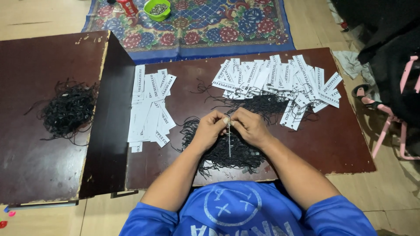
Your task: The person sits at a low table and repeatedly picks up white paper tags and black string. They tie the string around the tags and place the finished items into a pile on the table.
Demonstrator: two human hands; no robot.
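Both hands are meeting above the middle of the dark brown wooden board (341, 144), well inside its chipped edges. The left hand (209, 129) and right hand (248, 126) are pinching a thin white paper tag (229, 140), hanging edge-on over a tangled heap of black strings (227, 153). Bare board is lying open on the right.

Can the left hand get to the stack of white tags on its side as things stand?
Probably yes. The white tags lie flat on the table just left of the left hand, nothing between, but its fingers now pinch a tag with the right hand.
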